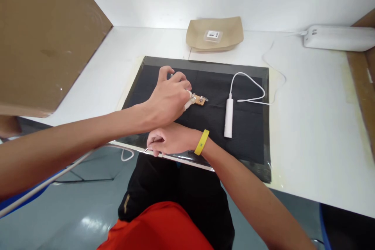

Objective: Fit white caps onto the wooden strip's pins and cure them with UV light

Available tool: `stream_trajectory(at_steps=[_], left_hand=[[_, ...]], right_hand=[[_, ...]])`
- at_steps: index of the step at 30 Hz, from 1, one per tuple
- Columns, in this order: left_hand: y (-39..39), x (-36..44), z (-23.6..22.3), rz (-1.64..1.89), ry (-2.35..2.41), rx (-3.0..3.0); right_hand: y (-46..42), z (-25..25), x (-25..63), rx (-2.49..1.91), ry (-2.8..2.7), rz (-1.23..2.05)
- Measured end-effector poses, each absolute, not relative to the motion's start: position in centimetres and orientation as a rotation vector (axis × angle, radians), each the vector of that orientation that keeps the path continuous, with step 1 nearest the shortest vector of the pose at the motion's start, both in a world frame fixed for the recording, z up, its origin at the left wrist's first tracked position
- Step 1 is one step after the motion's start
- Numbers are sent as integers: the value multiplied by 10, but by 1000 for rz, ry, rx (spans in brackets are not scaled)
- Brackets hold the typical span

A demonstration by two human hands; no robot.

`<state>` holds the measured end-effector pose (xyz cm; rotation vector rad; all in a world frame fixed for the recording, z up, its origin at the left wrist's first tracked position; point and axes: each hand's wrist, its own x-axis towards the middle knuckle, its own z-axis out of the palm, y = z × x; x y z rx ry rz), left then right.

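Observation:
My left hand (171,99) lies palm down over the black mat (246,144), fingers curled round a small wooden piece (199,100) with metal fittings. A clear tip and a whitish part show beside it; the rest is under the hand. A small greyish bit shows by the curled forefinger. Below, near the mat's front edge, my right hand (168,139) is closed in a pinch, a yellow band on its wrist. From its fingers pokes the end of a thin metal rod (145,149); what it belongs to is hidden.
A white stick-shaped device (228,118) with a white cable lies on the mat's right. Behind stands a cardboard tray (215,45) holding a labelled clear packet. A white power strip (336,38) is at far right, a brown board (43,39) at left. A pale cable passes under my left arm.

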<state>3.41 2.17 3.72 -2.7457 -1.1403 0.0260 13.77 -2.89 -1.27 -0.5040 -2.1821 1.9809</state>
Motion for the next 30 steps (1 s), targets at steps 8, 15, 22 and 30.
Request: stream_trajectory(at_steps=[8, 15, 22, 30], left_hand=[[21, 35, 39, 1, -1206, -2715], [21, 37, 43, -116, -1311, -2776], [24, 35, 37, -56, -1219, -2749], [26, 36, 35, 34, -1145, -2715]], right_hand=[[-29, -12, 138, -507, -2183, 1975], [-28, -14, 137, -499, -2208, 1970], [-28, -11, 138, -538, -2200, 1960], [-27, -8, 139, -532, -2237, 1933]])
